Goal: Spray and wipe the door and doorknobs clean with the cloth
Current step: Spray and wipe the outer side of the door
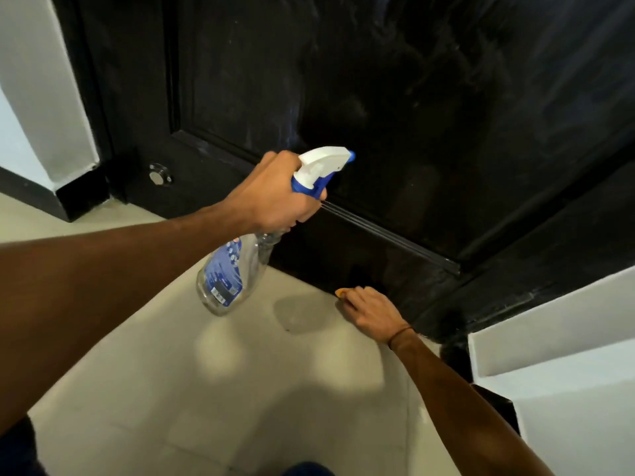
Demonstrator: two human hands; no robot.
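A clear spray bottle (226,269) with a white and blue trigger head is grasped at the neck by the left hand (271,197), its nozzle aimed at the lower panel of the black door (395,97). Low against the door's bottom edge, by the floor (240,372), an orange cloth (341,293) is pinched in the grip of the right hand (372,314), mostly hidden by the fingers.

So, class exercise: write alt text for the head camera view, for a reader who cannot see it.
A left hand holds a spray bottle, nozzle aimed at the lower panel of a black door. The right hand is low at the door's bottom edge, pinching something small and orange above a pale tiled floor.
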